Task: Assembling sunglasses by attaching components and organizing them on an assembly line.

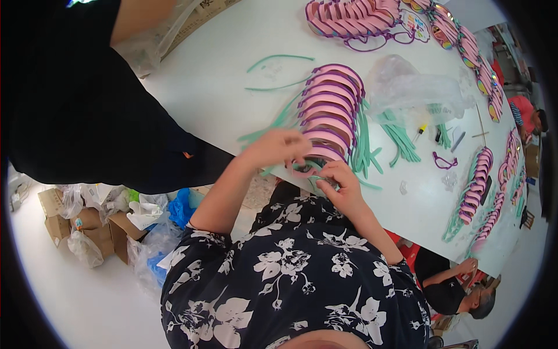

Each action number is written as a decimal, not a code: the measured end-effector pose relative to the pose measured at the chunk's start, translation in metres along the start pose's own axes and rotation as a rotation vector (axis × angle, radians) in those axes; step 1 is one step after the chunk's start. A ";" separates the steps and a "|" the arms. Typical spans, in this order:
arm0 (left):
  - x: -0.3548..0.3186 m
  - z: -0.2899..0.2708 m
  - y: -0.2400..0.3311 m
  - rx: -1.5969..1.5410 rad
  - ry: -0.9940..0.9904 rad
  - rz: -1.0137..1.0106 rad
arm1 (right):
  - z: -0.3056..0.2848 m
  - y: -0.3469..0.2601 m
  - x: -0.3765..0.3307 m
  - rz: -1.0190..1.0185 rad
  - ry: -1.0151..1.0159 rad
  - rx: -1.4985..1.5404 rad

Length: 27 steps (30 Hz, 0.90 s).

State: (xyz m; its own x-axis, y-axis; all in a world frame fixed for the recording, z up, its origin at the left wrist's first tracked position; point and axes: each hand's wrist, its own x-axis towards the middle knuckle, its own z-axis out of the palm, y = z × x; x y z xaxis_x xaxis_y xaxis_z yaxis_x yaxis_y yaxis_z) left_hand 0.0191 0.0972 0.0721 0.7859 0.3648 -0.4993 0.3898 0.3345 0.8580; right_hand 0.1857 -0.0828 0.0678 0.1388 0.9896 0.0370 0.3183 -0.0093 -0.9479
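At the near table edge, a pair of pink goggles (307, 169) with a green strap lies between my hands. My right hand (344, 189) has thumb and fingers pinched together on its right side. Curled and slightly blurred, my left hand (279, 146) is just above its left side; whether its fingertips grip anything cannot be made out. Directly beyond stands a row of pink goggles with purple frames (330, 110), lined up one behind another. Their green straps (365, 139) spread out on both sides. My fingers partly cover the nearest pieces.
Two loose green straps (279, 88) lie left of the row. A clear plastic bag (415, 87), a strap bundle (401, 139) and a purple frame (444, 161) are to the right. Another person stands at left (93, 116); a co-worker (453, 285) sits at lower right.
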 end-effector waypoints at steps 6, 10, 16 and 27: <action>0.093 -0.081 -0.034 0.547 1.024 0.309 | -0.006 0.017 -0.003 0.187 0.038 0.159; 0.116 -0.083 -0.048 0.946 1.071 0.332 | -0.009 0.014 0.000 0.167 0.011 0.107; 0.122 -0.078 -0.051 1.008 1.097 0.306 | -0.010 0.017 -0.001 0.215 -0.036 0.127; 0.125 -0.071 -0.027 1.014 1.100 0.031 | 0.006 0.010 -0.005 0.182 -0.063 0.099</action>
State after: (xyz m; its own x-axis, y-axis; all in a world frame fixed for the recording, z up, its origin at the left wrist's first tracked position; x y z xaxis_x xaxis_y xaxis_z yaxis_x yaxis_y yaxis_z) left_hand 0.0727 0.1957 -0.0217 0.2349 0.9689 0.0774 0.9013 -0.2469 0.3560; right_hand 0.1821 -0.0865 0.0564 0.1262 0.9799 -0.1542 0.1996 -0.1773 -0.9637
